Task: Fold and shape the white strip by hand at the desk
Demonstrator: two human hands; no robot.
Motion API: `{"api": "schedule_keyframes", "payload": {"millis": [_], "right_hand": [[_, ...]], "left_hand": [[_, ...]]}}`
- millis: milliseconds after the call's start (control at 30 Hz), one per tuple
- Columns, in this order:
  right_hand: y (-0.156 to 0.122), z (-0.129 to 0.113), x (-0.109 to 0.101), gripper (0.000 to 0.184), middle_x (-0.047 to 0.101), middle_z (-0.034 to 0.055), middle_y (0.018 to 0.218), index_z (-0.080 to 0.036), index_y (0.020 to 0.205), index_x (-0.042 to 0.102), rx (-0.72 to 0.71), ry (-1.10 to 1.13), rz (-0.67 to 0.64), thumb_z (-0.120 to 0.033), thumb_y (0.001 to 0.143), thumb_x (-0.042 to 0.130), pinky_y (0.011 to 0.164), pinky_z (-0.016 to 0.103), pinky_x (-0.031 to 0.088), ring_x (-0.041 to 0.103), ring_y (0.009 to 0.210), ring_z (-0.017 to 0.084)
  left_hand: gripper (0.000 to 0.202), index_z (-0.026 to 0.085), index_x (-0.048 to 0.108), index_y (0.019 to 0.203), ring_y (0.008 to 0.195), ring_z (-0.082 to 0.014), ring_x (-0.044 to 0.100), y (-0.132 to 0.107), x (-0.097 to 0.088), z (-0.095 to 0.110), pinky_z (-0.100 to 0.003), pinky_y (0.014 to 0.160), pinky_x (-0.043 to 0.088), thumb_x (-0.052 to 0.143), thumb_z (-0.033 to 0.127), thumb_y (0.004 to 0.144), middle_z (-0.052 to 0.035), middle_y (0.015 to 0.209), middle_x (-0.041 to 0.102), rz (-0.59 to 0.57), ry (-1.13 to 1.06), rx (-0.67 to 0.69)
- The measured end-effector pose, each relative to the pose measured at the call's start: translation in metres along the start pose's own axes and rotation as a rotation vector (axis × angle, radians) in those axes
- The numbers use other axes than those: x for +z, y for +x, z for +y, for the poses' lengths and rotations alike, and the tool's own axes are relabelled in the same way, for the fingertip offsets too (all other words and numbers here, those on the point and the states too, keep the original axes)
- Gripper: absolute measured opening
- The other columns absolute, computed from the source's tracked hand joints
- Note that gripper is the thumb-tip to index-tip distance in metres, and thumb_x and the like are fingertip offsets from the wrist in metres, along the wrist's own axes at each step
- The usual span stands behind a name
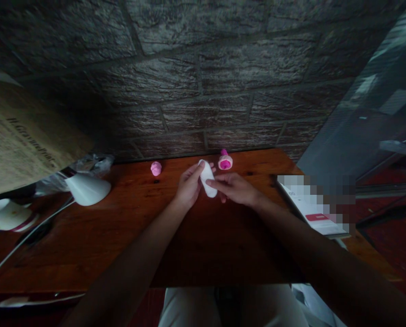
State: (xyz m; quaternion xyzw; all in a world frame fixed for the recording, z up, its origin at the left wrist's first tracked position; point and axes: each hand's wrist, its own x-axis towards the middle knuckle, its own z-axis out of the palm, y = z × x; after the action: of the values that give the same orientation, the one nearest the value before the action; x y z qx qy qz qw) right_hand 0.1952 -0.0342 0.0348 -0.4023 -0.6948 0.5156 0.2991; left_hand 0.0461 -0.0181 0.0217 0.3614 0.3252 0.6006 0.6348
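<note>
- Currently, head view (only one): white piece (pixel 208 180) is btwn both hands, held above the wooden table (pixel 127 250), prob. soft, tho material's hard to tell.
- L hand (pixel 188 185): thumb on its upper end, fingers closed behind; gripping.
- R hand (pixel 236 187): thumb near its lower end, fingers curled around/under; also gripping, exact contact partly hidden.
- Risk: uneven thumb pressure could dent or bend it, esp. if it's soft.
- Risk: if both grips loosen at once, it could drop onto the tabletop.
- Pink-and-magenta piece (pixel 225 161) sits just beyond R hand; a careless knuckle could knock it over.
- Pink lump (pixel 156 169) is off to the left, near the wall (pixel 175 118); less exposed, imo.
- Dim light + blur: small flaws could get missed.
</note>
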Motion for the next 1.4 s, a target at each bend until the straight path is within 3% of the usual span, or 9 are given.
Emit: {"api": "schedule_keyframes", "payload": {"millis": [167,367,600,800,1067,1267,1400], "right_hand": [[0.0007,0.0017,0.0013,0.040,0.059,-0.0023,0.058,-0.015,0.073,0.062,-0.053,0.033,-0.030,-0.054,0.084,0.064,0.046,0.021,0.038,0.050,0.044,0.007],[0.0028,0.0047,0.0036,0.038,0.061,-0.0012,0.064,-0.014,0.089,0.065,-0.054,0.086,-0.003,-0.052,0.087,0.061,0.046,0.022,0.037,0.052,0.048,0.008],[0.0020,0.0011,0.0018,0.039,0.055,-0.0039,0.055,-0.016,0.072,0.060,-0.122,0.085,-0.015,-0.052,0.086,0.062,0.048,0.022,0.037,0.048,0.047,0.007],[0.0023,0.0031,0.0039,0.035,0.058,-0.0030,0.058,-0.015,0.076,0.061,-0.076,0.097,-0.037,-0.049,0.086,0.064,0.047,0.021,0.037,0.051,0.048,0.007],[0.0032,0.0052,0.0051,0.038,0.057,-0.0037,0.058,-0.015,0.079,0.062,-0.089,0.155,-0.023,-0.052,0.083,0.066,0.045,0.020,0.038,0.051,0.047,0.007],[0.0044,0.0056,0.0019,0.036,0.053,-0.0049,0.054,-0.016,0.073,0.059,-0.091,0.155,0.007,-0.049,0.085,0.064,0.047,0.021,0.039,0.049,0.047,0.007],[0.0037,0.0069,0.0030,0.033,0.056,-0.0035,0.057,-0.016,0.078,0.061,-0.060,0.165,-0.025,-0.048,0.084,0.065,0.046,0.021,0.039,0.050,0.047,0.007]], "left_hand": [[0.028,0.011,0.072,0.088,0.099,-0.0257,0.071,-0.0029,0.0023,0.0006,-0.038,0.090,0.054,0.071,0.039,0.082,-0.0142,0.094,0.076,-0.058,0.030,-0.100],[0.028,0.013,0.071,0.090,0.092,-0.0242,0.073,-0.0020,-0.0012,-0.0036,-0.036,0.085,0.056,0.076,0.037,0.077,-0.0108,0.089,0.077,-0.083,0.075,-0.020],[0.031,0.011,0.071,0.094,0.105,-0.0276,0.069,-0.0020,0.0008,-0.0012,-0.038,0.089,0.055,0.068,0.040,0.084,-0.0155,0.098,0.076,-0.096,0.058,-0.097],[0.032,0.011,0.070,0.101,0.110,-0.0279,0.067,-0.0011,0.0014,-0.0031,-0.040,0.093,0.054,0.061,0.040,0.090,-0.0169,0.105,0.074,-0.089,0.034,-0.092],[0.031,0.012,0.071,0.101,0.107,-0.0265,0.068,-0.0030,0.0024,-0.0024,-0.037,0.089,0.055,0.063,0.039,0.088,-0.0161,0.108,0.074,-0.149,0.075,-0.113],[0.028,0.014,0.073,0.101,0.099,-0.0252,0.070,-0.0034,-0.0015,-0.0025,-0.033,0.079,0.056,0.075,0.030,0.078,-0.0131,0.106,0.075,-0.171,0.110,-0.092],[0.027,0.014,0.072,0.100,0.100,-0.0250,0.071,-0.0041,-0.0001,-0.0033,-0.035,0.086,0.054,0.076,0.027,0.077,-0.0125,0.102,0.076,-0.140,0.104,-0.049]]}}
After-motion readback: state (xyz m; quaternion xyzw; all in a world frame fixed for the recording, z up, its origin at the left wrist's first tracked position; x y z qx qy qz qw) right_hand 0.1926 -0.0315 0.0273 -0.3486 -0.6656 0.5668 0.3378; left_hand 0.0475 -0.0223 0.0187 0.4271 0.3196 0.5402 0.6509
